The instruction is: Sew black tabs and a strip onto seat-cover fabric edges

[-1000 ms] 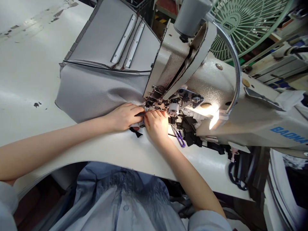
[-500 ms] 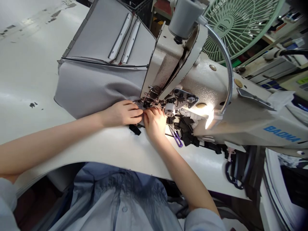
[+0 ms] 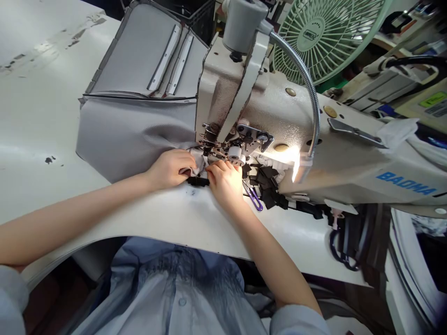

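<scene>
A folded edge of grey fabric (image 3: 139,135) is being pinched at the needle of the sewing machine (image 3: 244,116), on the white bench (image 3: 42,139). It is being gripped by the left hand (image 3: 172,167), fingers curled narrowly around the bunched edge, while a small black strap piece (image 3: 198,181) is being pressed against it by the right hand (image 3: 225,184), fingertips closed. The rest of the fabric is being left spread to the left, with two pale strips (image 3: 169,60) on its far panel. A heap of black pieces (image 3: 270,184) and purple snips (image 3: 254,200) are lying under the lit lamp (image 3: 300,167). A green fan (image 3: 324,32) is standing behind.
</scene>
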### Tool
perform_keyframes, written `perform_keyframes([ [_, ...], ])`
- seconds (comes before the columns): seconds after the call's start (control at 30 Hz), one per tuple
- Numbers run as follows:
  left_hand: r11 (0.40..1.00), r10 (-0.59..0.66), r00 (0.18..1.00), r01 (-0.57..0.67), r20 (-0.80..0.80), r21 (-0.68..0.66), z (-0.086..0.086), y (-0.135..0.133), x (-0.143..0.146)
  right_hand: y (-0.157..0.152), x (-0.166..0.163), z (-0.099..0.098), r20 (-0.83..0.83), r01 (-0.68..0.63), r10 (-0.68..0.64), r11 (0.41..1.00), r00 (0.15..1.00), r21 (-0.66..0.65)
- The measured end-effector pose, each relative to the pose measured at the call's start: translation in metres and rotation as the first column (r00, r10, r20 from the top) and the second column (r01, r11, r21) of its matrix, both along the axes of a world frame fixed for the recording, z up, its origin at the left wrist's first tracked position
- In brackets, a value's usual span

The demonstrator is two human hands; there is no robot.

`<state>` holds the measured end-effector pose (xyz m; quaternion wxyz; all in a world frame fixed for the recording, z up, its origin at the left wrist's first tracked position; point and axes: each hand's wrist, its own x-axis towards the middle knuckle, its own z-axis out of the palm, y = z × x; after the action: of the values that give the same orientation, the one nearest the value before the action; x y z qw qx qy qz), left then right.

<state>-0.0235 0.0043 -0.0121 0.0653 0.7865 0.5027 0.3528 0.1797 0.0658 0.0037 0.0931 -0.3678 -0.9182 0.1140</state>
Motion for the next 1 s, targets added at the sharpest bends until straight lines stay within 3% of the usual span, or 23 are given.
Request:
perform_keyframes([
  [0.1,0.995,0.082,0.980,-0.070,0.182,-0.070,0.000,-0.001,0.000,0.000,0.001,0.001,0.007,-0.032,0.032,0.999,0.999,-0.013],
  [0.17,0.996,0.069,0.982,-0.057,0.177,-0.072,0.000,-0.001,0.001,0.001,0.000,0.001,0.002,-0.040,0.040,0.999,0.999,-0.008],
  [0.3,1.000,-0.019,0.997,0.021,-0.073,0.022,-0.002,-0.003,0.004,0.000,-0.001,0.000,-0.029,-0.032,0.031,0.999,0.999,-0.024],
  [0.47,0.990,-0.026,0.909,0.082,-0.417,0.117,0.007,-0.007,0.009,0.000,-0.001,-0.001,-0.095,0.026,-0.033,0.997,0.995,-0.078],
  [0.6,0.984,-0.043,0.832,0.132,-0.552,0.122,0.016,-0.007,0.011,-0.001,-0.004,-0.003,-0.077,0.180,-0.183,0.983,0.980,-0.045],
  [0.67,0.982,-0.040,0.824,0.135,-0.565,0.128,0.016,-0.007,0.010,-0.001,-0.007,-0.005,-0.065,0.193,-0.195,0.981,0.979,-0.033],
  [1.0,0.988,0.000,0.889,0.072,-0.459,0.140,0.002,-0.007,0.006,0.005,-0.013,-0.005,-0.037,-0.058,0.061,0.994,0.997,0.097],
])
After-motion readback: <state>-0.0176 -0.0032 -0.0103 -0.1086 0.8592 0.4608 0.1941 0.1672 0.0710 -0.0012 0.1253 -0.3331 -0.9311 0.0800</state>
